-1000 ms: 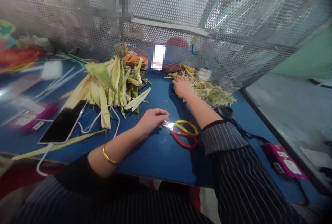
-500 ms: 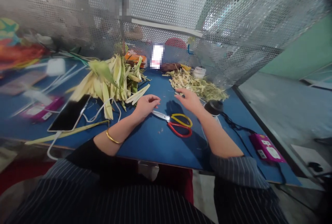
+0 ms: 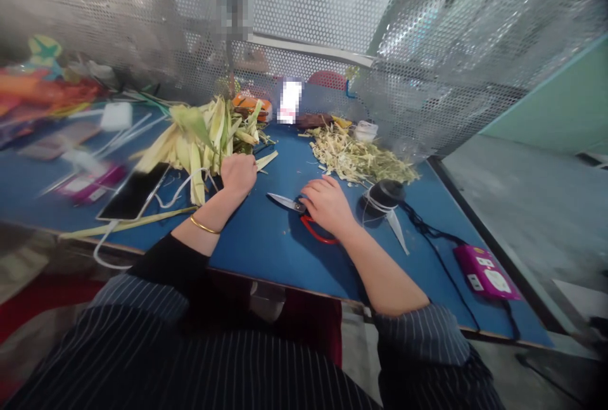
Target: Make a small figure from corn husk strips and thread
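Note:
My left hand (image 3: 238,173) is curled at the near edge of a heap of pale yellow-green leaf strips (image 3: 204,137) on the blue table (image 3: 266,239), its fingers closed on one strip. My right hand (image 3: 327,205) lies over the handles of the scissors (image 3: 304,217), fingers bent around them; the red handle and the steel blades stick out from under it. A pile of shredded trimmings (image 3: 361,160) lies just beyond the right hand.
A black phone (image 3: 133,191) with a white cable lies left of the leaves. A black round object (image 3: 386,194) and a pink box (image 3: 485,272) on a black cord sit to the right. Perforated metal screens wall the back. Colourful clutter fills the far left.
My right hand drew back from the trimmings pile and came down onto the scissors. My left hand moved from beside the scissors up to the leaf heap and closed there.

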Available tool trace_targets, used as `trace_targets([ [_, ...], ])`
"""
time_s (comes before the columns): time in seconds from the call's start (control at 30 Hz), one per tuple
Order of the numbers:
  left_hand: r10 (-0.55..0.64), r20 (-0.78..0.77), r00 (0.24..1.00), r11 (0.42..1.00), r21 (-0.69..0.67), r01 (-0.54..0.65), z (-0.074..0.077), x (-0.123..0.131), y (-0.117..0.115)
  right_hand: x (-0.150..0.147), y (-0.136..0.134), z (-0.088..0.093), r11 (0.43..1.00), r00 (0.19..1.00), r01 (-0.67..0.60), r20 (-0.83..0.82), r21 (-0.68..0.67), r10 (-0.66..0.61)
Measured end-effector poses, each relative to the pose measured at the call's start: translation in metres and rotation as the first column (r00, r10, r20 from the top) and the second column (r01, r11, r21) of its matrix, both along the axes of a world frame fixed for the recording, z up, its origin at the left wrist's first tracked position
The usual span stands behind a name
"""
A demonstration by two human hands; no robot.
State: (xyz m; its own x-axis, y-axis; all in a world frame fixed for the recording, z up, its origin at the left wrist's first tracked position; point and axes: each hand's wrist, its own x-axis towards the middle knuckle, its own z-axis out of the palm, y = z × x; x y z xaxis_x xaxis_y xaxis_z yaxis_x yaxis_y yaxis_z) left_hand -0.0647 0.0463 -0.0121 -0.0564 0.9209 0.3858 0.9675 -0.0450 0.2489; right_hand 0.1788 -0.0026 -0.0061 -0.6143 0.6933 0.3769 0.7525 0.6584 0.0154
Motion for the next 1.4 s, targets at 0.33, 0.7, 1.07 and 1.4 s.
trace_targets([
  [0.33, -0.276, 0.762, 0.586, 0.946, 0.109, 0.305, 0.034, 0.05, -0.034, 0.005, 0.002, 0.007, 0.932, 0.666, -0.021, -0.701, -0.361, -0.256],
  [0.7, 0.029, 0.983, 0.181, 0.837, -0.122, 0.533, 0.016, 0.079, -0.043, 0.001, 0.003, 0.004, 0.647, 0.021, -0.482, -0.746, -0.591, -0.666],
  [1.07, 0.123, 0.992, 0.019, 0.852, -0.116, 0.51, 0.014, 0.077, -0.047, 0.002, 0.001, 0.004, 0.611, 0.124, -0.553, -0.781, -0.567, -0.612],
  [1.4, 0.125, 0.991, -0.042, 0.889, -0.093, 0.448, 0.009, 0.077, -0.042, 0.004, 0.001, 0.005, 0.65, 0.017, -0.52, -0.767, -0.554, -0.641],
])
